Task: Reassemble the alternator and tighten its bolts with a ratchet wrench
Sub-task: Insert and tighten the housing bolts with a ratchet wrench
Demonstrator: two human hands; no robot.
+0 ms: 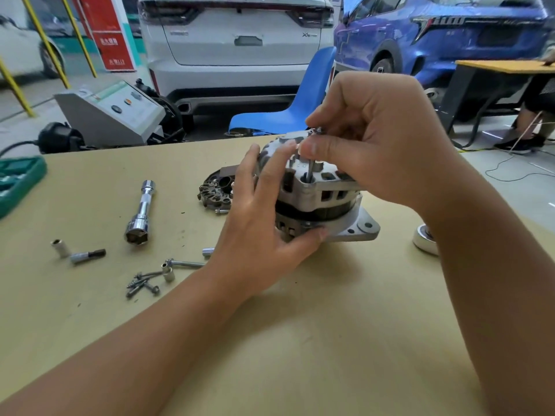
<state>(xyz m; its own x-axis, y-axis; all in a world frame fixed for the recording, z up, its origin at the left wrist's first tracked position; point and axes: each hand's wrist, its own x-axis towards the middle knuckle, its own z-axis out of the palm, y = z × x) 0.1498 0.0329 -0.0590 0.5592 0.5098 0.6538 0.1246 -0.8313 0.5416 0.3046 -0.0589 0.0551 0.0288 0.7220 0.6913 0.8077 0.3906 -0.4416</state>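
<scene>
Two bare forearms reach in from the near edge of a tan bench (300,340) and meet at an alternator (324,202) that sits past the middle of the bench, towards the far edge and a little right of centre. The left hand (264,223) comes from the near left and wraps the alternator's left side, fingers spread up over the finned upper housing and thumb pressed against the lower housing near the mounting flange, steadying it. The right hand (381,145) comes from the near right and arches over the top, its thumb and fingertips pinching a long through bolt (310,166). The bolt stands nearly upright, its long axis vertical, its lower end in a hole in the housing ear and its head up between the fingers; how deep it has gone cannot be told. The right hand is directly above the bolt, so the coming move is likely a downward push and a twist by that hand while the left one braces. To the left of the hands, loose on the bench, lie several spare bolts (142,285), a small wrench (183,263) with a socket on it, loose sockets (61,248) and a chrome extension bar (141,214). Just behind the left hand lies a dark rectifier plate (216,190). A green tool case (18,181) sits at the left edge. Beyond the far edge stand a blue chair (300,109) and parked cars (237,43).
</scene>
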